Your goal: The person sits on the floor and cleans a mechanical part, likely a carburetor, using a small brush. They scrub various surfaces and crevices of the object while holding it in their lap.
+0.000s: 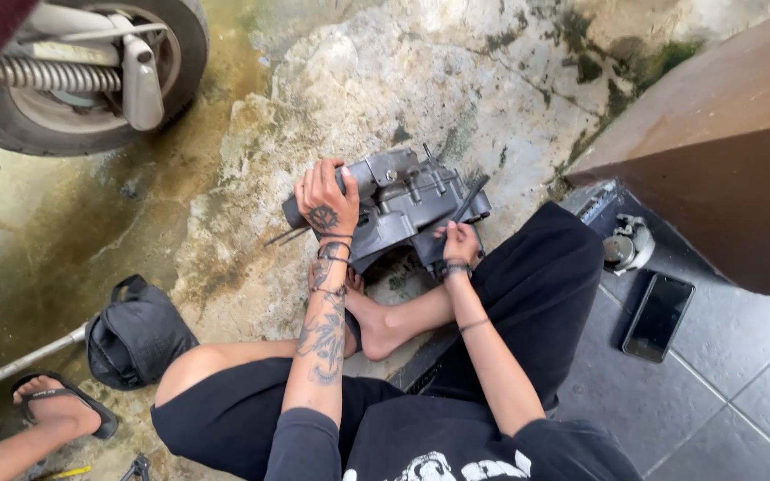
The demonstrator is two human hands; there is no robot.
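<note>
Head view: left hand (325,201) grips the heavy, rigid metal engine (400,201); right hand (460,242) clasps its near edge.

Grey metal engine case (403,200), black shorts (528,285), black bag (138,334), dark grey tiles (724,392), mottled beige concrete (456,80).

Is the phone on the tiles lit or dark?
Dark: the phone lies flat on the grey tiles, its screen black.
</note>
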